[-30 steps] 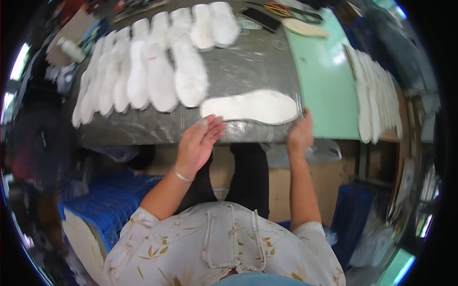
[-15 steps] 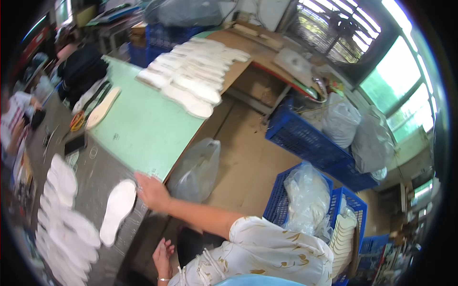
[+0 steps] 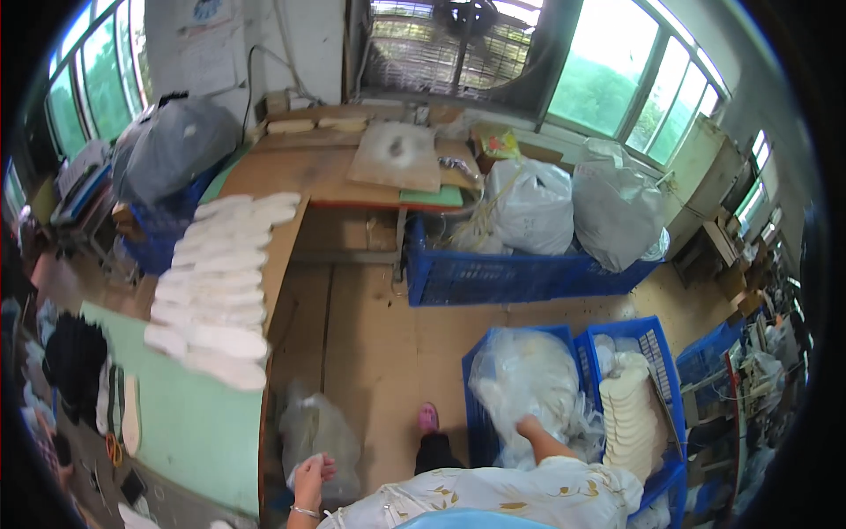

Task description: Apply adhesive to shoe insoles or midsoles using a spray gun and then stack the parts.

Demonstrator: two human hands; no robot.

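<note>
My right hand (image 3: 534, 430) is at the clear plastic bag (image 3: 520, 379) in a blue crate, its fingers closed on the film. Pale contents show through the bag, but I cannot make out their shape. My left hand (image 3: 314, 474), with a bangle at the wrist, is low in front of me with fingers curled in and nothing visible in them. Beyond it, a translucent bag (image 3: 322, 432) stands on the floor by the table. White insoles (image 3: 211, 300) lie in an overlapping row on the green-topped table (image 3: 194, 423) to my left.
Beside the bagged crate, another blue crate (image 3: 659, 353) holds stacked cream insoles (image 3: 627, 414). A long blue crate (image 3: 520, 280) with full bags stands below the window. A brown worktable (image 3: 308, 163) runs along the back. My pink shoe (image 3: 428, 417) is on the brown floor.
My view has swung to the right. My right hand has left the table edge beside a single white insole and moved to the plastic bag in the crate. My left hand stays low.
</note>
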